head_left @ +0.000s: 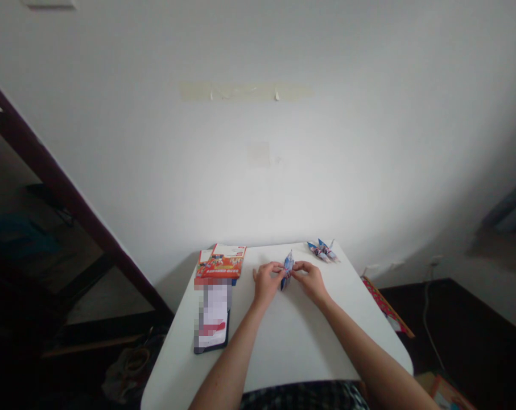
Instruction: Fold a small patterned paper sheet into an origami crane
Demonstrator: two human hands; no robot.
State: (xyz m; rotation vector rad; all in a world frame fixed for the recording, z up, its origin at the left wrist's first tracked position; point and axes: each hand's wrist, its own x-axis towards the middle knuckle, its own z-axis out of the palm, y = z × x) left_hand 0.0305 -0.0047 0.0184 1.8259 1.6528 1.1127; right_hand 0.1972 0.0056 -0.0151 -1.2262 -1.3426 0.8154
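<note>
Between my two hands, above the white table (279,347), is a folded paper piece (288,264) with a blue and white print and pointed ends, like an origami crane. My left hand (268,280) pinches its left side with thumb and fingers. From the right, my right hand (309,279) grips the other side the same way. The fingertips cover the middle of the paper. Two similar folded paper pieces (323,250) lie side by side at the table's far right corner.
Red and white printed packets (223,263) lie at the table's far left. Nearer me is a phone-like dark-edged slab (215,319), partly blurred out. A white wall (258,193) stands right behind the table. A dark red frame edge (70,176) slants down on the left.
</note>
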